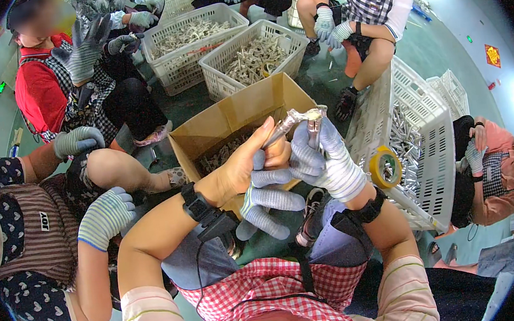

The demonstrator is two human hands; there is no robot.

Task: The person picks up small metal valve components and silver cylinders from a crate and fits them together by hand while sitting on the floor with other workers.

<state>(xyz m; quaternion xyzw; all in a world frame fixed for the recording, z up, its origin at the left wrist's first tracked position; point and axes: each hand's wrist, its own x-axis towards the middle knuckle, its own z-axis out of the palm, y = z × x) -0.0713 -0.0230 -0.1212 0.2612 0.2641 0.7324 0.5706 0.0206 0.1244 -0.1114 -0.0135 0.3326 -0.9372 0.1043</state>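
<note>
Both hands are raised over an open cardboard box (237, 110). My bare left hand (266, 150) is closed around one end of a slim silvery piece (290, 119), whose kind I cannot make out. My right hand (324, 161), in a white and grey knitted glove, grips a silvery part (314, 132) that meets the other end of that piece. A pale bit shows where they meet. A loose striped glove (268, 203) hangs below my left hand, its fingers pointing down; what holds it is hidden. Small dark pieces (223, 154) lie inside the box.
Two white plastic crates (213, 82) of silvery parts stand beyond the box. At right a tilted white crate (421, 189) holds more, with a roll of yellow tape (385, 167) at its rim. Gloved people sit around; one person's gloved hand (108, 216) is close to my left arm.
</note>
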